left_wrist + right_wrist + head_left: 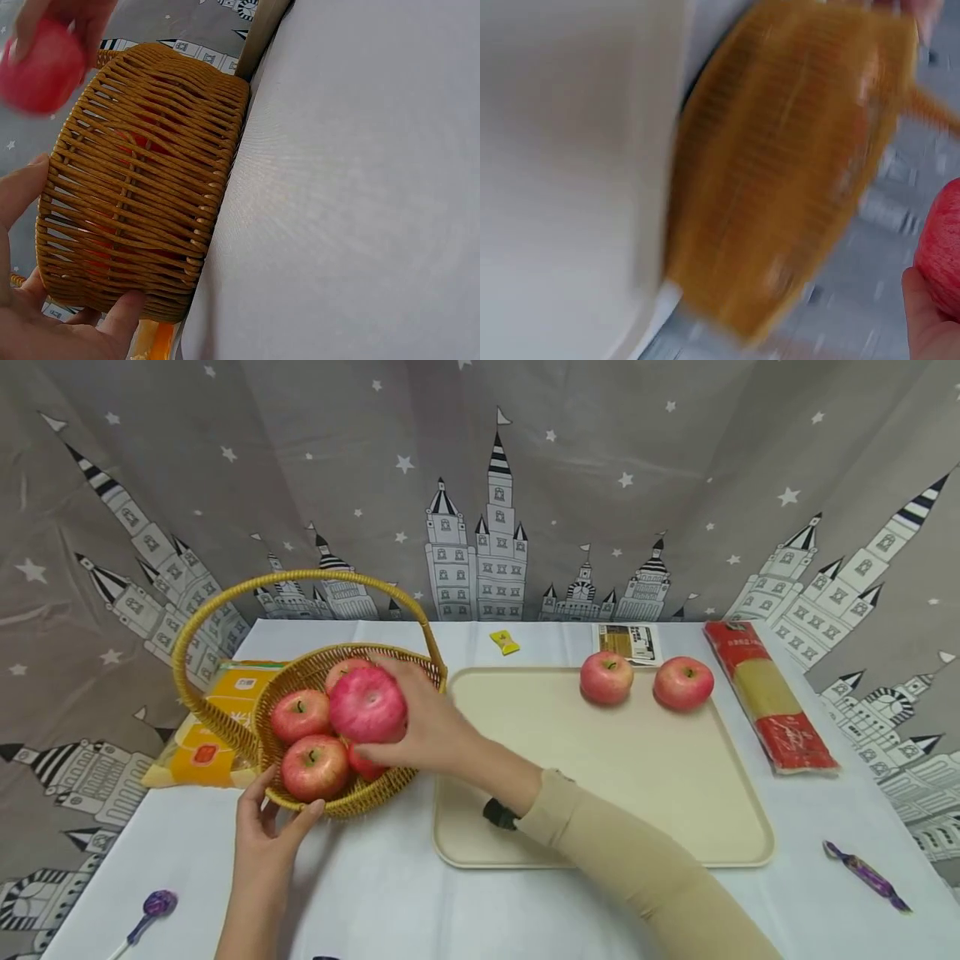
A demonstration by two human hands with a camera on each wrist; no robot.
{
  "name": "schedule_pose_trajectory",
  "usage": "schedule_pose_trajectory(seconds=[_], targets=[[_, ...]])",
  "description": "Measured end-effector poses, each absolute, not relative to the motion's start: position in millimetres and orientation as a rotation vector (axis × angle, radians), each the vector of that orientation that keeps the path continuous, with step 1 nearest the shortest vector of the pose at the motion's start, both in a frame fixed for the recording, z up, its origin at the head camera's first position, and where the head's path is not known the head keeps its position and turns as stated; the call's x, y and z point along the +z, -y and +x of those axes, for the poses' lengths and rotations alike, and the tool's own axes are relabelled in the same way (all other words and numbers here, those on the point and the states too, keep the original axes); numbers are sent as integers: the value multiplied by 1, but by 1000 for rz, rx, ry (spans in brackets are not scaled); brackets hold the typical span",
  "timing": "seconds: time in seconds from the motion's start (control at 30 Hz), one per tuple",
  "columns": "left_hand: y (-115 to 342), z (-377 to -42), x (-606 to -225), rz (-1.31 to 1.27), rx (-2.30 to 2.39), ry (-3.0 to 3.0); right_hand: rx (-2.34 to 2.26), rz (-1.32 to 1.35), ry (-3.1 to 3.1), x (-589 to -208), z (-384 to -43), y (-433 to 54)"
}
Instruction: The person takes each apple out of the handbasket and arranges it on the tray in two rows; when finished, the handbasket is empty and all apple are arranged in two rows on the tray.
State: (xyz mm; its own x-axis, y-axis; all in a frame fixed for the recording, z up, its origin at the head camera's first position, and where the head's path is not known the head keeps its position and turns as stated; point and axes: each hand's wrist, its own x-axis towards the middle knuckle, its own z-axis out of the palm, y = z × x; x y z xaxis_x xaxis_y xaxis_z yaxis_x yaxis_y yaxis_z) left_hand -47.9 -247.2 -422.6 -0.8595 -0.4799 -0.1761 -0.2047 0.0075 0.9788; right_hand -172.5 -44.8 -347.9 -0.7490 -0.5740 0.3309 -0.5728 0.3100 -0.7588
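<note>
Pink-red apple [367, 705] (streaky) abv wicker bskt [372, 795]

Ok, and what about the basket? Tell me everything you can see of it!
The basket is golden brown, woven of strands that look like wicker, with gaps between them and one tall arched handle. It stands on the white cloth, opening up, left of the beige tray. The left hand grips its near edge. Apples sit inside, and the right hand holds another apple over it.

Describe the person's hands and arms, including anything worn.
The left hand and right hand show no gloves or rings. A plain beige fabric sleeve ends near the right wrist; a small black object shows beside it. The left forearm shows no sleeve.
</note>
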Motion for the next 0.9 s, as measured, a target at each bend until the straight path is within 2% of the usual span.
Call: schedule_pose_trajectory(seconds=[0.17,0.4,0.6,0.9], targets=[[248,-48,-421,708,-1974,2026,-1633,-819,-2626,-355,-205,-22],[251,-47,-421,727,-1956,2044,-1524,-459,-2757,-396,-243,-87],[250,-47,-422,732,-1959,2059,-1424,-312,-2752,-415,-254,-107],[246,-50,-422,755,-1945,2072,-1309,-246,-2765,-417,-260,-113]])
